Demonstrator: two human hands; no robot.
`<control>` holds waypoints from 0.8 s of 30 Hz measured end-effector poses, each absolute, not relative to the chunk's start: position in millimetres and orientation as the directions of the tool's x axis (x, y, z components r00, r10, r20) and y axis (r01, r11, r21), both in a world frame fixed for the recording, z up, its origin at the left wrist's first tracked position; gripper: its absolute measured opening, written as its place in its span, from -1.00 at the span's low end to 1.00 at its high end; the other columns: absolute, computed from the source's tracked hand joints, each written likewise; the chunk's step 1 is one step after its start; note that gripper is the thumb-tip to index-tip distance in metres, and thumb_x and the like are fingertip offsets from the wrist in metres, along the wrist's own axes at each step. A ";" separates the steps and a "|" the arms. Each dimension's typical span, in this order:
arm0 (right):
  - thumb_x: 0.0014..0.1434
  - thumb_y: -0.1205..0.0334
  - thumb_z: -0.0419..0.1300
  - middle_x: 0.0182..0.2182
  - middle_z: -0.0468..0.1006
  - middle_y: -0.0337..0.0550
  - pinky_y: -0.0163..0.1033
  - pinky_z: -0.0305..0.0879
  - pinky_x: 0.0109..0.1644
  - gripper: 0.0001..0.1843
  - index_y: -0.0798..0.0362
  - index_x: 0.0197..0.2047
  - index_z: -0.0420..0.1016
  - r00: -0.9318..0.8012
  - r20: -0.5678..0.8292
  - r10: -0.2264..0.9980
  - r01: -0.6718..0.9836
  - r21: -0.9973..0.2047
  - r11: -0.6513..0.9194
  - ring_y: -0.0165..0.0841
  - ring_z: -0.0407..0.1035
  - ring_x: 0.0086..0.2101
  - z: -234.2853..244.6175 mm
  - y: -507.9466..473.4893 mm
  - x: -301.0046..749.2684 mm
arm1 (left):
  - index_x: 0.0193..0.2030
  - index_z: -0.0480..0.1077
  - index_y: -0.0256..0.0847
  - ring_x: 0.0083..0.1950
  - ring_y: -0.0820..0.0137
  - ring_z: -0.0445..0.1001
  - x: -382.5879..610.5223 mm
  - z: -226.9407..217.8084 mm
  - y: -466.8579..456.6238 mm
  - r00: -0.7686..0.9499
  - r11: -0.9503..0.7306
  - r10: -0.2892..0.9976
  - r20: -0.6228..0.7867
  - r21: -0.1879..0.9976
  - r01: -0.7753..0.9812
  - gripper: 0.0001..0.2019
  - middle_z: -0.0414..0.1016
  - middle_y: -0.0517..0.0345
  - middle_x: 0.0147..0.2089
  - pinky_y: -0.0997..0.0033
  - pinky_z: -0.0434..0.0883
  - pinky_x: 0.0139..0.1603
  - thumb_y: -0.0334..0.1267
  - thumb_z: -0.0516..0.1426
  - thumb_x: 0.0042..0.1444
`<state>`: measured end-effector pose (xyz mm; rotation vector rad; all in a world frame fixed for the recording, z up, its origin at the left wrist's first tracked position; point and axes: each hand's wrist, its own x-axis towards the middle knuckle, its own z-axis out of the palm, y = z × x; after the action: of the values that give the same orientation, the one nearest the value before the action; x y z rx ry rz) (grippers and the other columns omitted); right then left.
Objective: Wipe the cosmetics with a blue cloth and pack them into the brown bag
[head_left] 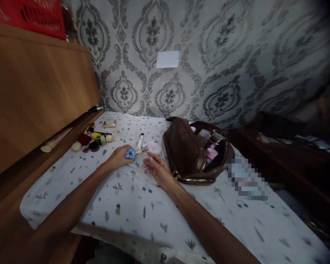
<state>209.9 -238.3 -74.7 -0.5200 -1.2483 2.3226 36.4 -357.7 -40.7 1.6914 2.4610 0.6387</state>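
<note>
My left hand [119, 157] is closed around a crumpled blue cloth-like thing [130, 153], too small to name surely. Beside it, a small slim item with a pale tan end [139, 151] points toward the right; whether the hand also holds it I cannot tell. My right hand [157, 168] hovers over the cloth with fingers apart and holds nothing. Just beyond the hands lie a round whitish pad-like thing [154, 148] and a white tube with a black cap [140, 140]. Right of my right hand sits an unzipped brown bag [181, 150] with several cosmetics inside.
Several small jars and cosmetics, among them a cream-lidded jar [77, 147], lie at the left by the wooden cabinet [44, 91]. A flat compact [110, 123] rests farther back. A blurred-out item [247, 179] lies right of the bag on the patterned cloth [143, 223].
</note>
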 end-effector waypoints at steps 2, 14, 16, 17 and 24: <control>-0.15 0.00 0.51 -0.38 0.58 -0.25 -0.38 0.30 -0.46 -0.45 0.01 -0.14 0.46 -0.808 -0.111 0.579 -0.235 -0.841 -0.488 -0.43 0.49 -0.45 -75.2 -236.4 209.8 | -0.29 0.33 -0.20 -0.21 0.33 0.44 45.7 -42.3 -356.7 -0.299 0.187 0.932 0.205 0.435 0.881 -0.89 0.44 0.16 -0.25 0.41 0.33 -0.16 -0.27 0.17 0.05; -0.20 -0.09 0.49 -0.55 0.50 -0.32 -0.35 0.23 -0.44 -0.51 0.06 -0.30 0.53 -0.783 0.010 0.622 -0.271 -0.906 -0.326 -0.48 0.32 -0.54 -79.7 -237.4 208.4 | -0.08 0.38 -0.21 -0.02 0.24 0.45 73.0 -48.6 -352.7 -0.146 -0.027 0.940 0.307 0.495 0.868 -0.79 0.45 0.01 -0.08 0.36 0.37 -0.02 -0.18 0.10 0.19; -0.18 -0.07 0.48 -0.54 0.50 -0.32 -0.34 0.23 -0.43 -0.54 0.06 -0.31 0.55 -0.772 0.042 0.635 -0.285 -0.915 -0.286 -0.49 0.30 -0.54 -77.8 -237.7 210.0 | -0.14 0.39 -0.20 -0.08 0.25 0.47 73.2 -49.5 -351.2 -0.149 -0.033 0.937 0.317 0.504 0.863 -0.79 0.47 0.04 -0.14 0.37 0.38 -0.06 -0.13 0.09 0.20; -0.17 -0.06 0.47 -0.53 0.50 -0.32 -0.34 0.24 -0.42 -0.56 0.06 -0.31 0.56 -0.765 0.055 0.641 -0.294 -0.916 -0.272 -0.49 0.31 -0.54 -76.5 -237.1 210.8 | -0.18 0.39 -0.20 -0.13 0.26 0.48 72.7 -50.2 -350.3 -0.159 -0.028 0.936 0.315 0.518 0.855 -0.78 0.48 0.07 -0.19 0.38 0.39 -0.10 -0.09 0.10 0.19; -0.08 -0.06 0.45 -0.45 0.54 -0.28 -0.32 0.31 -0.31 -0.61 0.00 -0.25 0.60 -0.683 0.212 0.699 -0.446 -0.879 -0.169 -0.46 0.36 -0.47 -70.7 -226.4 214.8 | -0.21 0.41 -0.23 -0.41 0.40 0.38 66.8 -53.8 -347.8 -0.300 0.028 0.926 0.227 0.753 0.657 -0.62 0.44 0.25 -0.43 0.46 0.34 -0.35 0.06 0.22 0.03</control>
<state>214.8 -226.4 -70.7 -0.3104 -1.3320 1.9278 66.8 -347.8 -53.8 1.6160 1.9861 1.1518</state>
